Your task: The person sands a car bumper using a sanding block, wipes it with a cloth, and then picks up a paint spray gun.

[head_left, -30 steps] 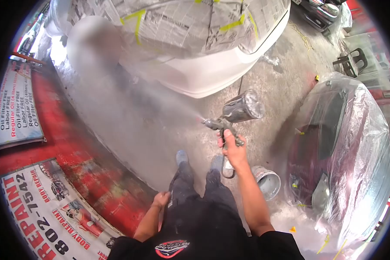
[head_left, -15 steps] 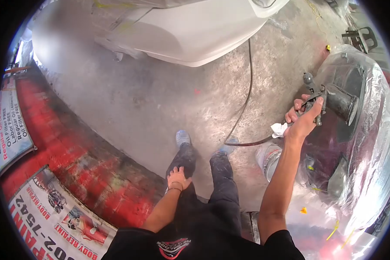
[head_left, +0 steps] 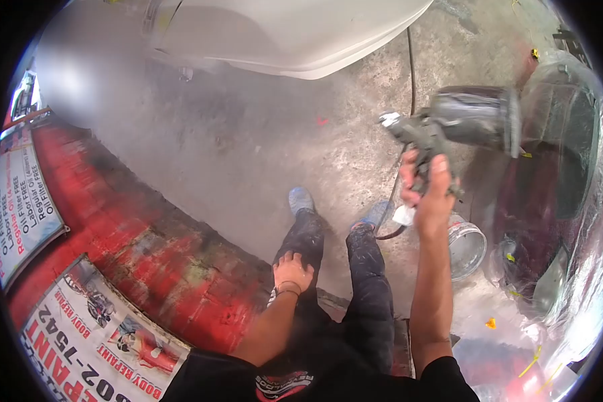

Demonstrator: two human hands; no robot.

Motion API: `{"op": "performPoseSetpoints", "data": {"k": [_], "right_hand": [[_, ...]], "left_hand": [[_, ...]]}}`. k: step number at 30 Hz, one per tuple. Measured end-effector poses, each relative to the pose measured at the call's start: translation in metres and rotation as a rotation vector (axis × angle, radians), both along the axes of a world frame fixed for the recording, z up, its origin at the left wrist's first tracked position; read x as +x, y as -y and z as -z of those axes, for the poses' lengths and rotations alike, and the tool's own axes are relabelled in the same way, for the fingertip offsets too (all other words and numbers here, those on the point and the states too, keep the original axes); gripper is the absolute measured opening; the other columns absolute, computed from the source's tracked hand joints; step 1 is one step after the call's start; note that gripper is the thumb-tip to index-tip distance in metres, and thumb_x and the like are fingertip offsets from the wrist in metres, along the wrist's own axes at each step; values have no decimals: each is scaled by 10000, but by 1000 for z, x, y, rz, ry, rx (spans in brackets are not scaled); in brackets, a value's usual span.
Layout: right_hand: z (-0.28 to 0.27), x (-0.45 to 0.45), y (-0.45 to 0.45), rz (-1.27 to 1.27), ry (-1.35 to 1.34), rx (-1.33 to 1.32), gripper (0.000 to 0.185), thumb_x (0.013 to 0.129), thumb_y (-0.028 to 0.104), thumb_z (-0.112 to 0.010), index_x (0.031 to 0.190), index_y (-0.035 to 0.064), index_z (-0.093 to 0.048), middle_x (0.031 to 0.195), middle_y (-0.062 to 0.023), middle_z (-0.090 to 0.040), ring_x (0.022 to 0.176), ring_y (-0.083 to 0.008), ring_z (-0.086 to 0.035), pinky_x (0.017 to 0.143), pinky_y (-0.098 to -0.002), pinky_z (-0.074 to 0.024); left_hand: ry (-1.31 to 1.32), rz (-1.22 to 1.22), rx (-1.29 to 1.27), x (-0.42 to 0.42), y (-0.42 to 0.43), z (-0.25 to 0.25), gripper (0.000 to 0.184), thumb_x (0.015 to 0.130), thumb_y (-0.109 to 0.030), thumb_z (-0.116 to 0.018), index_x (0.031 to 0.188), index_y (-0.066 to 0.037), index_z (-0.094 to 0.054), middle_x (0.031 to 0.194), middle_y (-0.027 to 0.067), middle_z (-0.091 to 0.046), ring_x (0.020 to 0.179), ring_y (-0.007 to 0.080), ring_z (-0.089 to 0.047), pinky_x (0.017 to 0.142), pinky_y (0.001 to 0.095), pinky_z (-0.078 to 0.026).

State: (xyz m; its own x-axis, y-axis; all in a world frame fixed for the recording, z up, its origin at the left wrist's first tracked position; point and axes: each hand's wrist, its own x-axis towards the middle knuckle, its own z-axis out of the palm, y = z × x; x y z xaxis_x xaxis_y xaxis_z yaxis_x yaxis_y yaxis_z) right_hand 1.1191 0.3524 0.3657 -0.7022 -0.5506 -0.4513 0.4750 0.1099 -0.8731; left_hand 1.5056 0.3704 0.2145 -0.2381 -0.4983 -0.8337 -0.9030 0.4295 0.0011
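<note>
My right hand (head_left: pixel 427 181) is wrapped round the handle of a paint spray gun (head_left: pixel 422 137), whose nozzle points up and left. A dark cylindrical paint cup (head_left: pixel 472 117) sticks out from the gun to the right. Below the grip, something white like tissue (head_left: pixel 403 215) shows at the handle, and a dark air hose (head_left: pixel 412 67) passes behind the gun. My left hand (head_left: pixel 293 271) lies on my left thigh with its fingers spread, holding nothing. Ahead is a pale car body panel (head_left: pixel 295 40), its lower edge curving above the concrete floor.
A bucket (head_left: pixel 467 248) stands on the floor right of my feet. Beyond it is a car wrapped in clear plastic (head_left: pixel 549 174). A red brick wall (head_left: pixel 147 221) with banners (head_left: pixel 107 342) runs along the left. Haze hangs over the floor at upper left.
My right hand has swung the spray gun left and turned it, so the nozzle now faces the pale panel side. The view has shifted; my left hand stays on the thigh.
</note>
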Motion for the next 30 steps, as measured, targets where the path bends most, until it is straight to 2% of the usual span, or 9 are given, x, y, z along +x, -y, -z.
{"op": "performPoseSetpoints", "data": {"k": [3, 6, 9, 13, 16, 20, 25, 26, 30], "right_hand": [[11, -21, 2, 297, -81, 74, 631, 1152, 625, -428, 1236, 42, -653, 817, -25, -587, 518, -70, -364, 456, -257, -280], [-30, -27, 28, 605, -295, 158, 635, 1146, 636, -424, 1266, 54, -646, 895, -48, -607, 512, -76, -349, 459, -263, -281], [-56, -22, 33, 673, -321, 117, 644, 1143, 641, -416, 1298, 55, -632, 946, -61, -612, 502, -82, -328, 460, -269, -278], [-74, 11, 37, 549, -168, 5, 708, 1111, 706, -417, 1269, 49, -630, 861, -60, -593, 482, -97, -316, 454, -269, -266], [-61, 42, 26, 118, -63, -186, 875, 1025, 862, -470, 1237, 31, -645, 818, -74, -620, 502, -86, -399, 432, -263, -260], [-46, 59, 13, -243, -106, -195, 662, 1042, 592, -676, 1217, -45, -729, 1004, -46, -771, 717, -69, -565, 609, -253, -414], [15, 44, -3, -104, -1, -89, 510, 1062, 450, -659, 1184, -38, -740, 872, -19, -703, 765, -80, -599, 625, -249, -435], [32, 35, -3, -54, -71, 10, 728, 1097, 682, -518, 1195, -18, -695, 799, -31, -626, 573, -61, -446, 484, -230, -312], [79, -13, -2, 254, -88, 74, 646, 1150, 615, -470, 1274, 12, -665, 824, -44, -620, 537, -65, -400, 467, -249, -312]], "left_hand": [[-9, -56, 23, 1, 4, 0, 522, 927, -439, -722, 1334, -112, -709, 1493, 116, -650, 1386, 330, -614, 1163, 544, -469], [-31, -96, 2, 10, 2, 1, 529, 928, -428, -723, 1355, -116, -711, 1516, 112, -641, 1399, 331, -610, 1174, 544, -465], [-17, -113, 17, 10, 3, 2, 546, 939, -437, -713, 1394, -135, -703, 1526, 101, -635, 1418, 321, -597, 1195, 540, -454], [31, -94, -12, 17, 4, 6, 534, 956, -459, -688, 1401, -164, -706, 1502, 76, -645, 1417, 304, -597, 1197, 520, -454], [44, -78, -14, 21, 4, 10, 526, 958, -459, -678, 1395, -167, -709, 1491, 72, -653, 1414, 306, -598, 1192, 518, -455], [34, -46, -2, 19, 3, 10, 501, 969, -441, -661, 1356, -127, -713, 1452, 101, -659, 1382, 321, -614, 1161, 549, -469], [-2, 24, -22, 17, -3, 13, 466, 968, -426, -667, 1324, -129, -720, 1430, 108, -666, 1345, 333, -632, 1131, 550, -486], [-8, 34, -23, 17, -4, 14, 463, 968, -424, -668, 1321, -130, -722, 1427, 109, -667, 1341, 336, -633, 1130, 550, -487], [-20, 54, -33, 22, -9, 20, 449, 966, -418, -674, 1312, -135, -726, 1413, 106, -677, 1331, 342, -639, 1122, 552, -493]]}}
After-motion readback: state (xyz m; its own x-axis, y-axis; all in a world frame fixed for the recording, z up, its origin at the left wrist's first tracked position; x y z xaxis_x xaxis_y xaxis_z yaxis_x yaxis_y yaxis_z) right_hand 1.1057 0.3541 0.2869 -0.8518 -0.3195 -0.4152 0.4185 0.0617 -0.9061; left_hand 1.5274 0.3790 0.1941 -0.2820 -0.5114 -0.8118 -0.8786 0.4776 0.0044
